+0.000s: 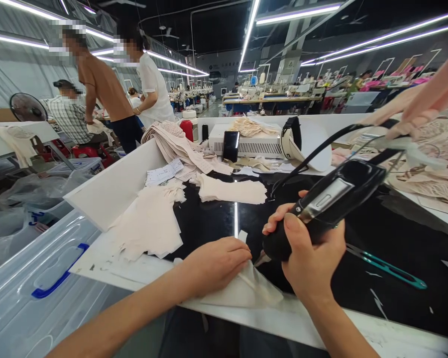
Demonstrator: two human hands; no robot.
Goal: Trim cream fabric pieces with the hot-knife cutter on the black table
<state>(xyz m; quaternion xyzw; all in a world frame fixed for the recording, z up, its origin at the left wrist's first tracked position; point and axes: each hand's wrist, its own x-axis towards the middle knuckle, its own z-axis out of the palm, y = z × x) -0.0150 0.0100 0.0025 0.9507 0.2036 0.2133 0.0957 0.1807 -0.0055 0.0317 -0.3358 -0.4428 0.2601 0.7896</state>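
Observation:
My right hand [313, 253] grips a black corded handheld tool [324, 194] with a silvery metal strip along its side. The tool is raised above the black work surface [403, 243], its rounded end pointing down and left. At the front edge, my left hand [220, 261] has its fingers closed on a thin cream fabric piece [246, 288], which hangs partly over the edge. A small white tab [242, 235] shows just beyond those fingers. To the left lies a pile of cream fabric pieces [149, 221]. Another cream stack [233, 190] rests farther back.
Teal-handled tweezers [393, 271] and scraps lie at right. Behind are a phone [231, 145], a white vented box [250, 139] and fabric strips [175, 144]. A clear lidded bin [41, 293] stands left. Several people [104, 94] are beyond the table. A cord [313, 154] runs up right.

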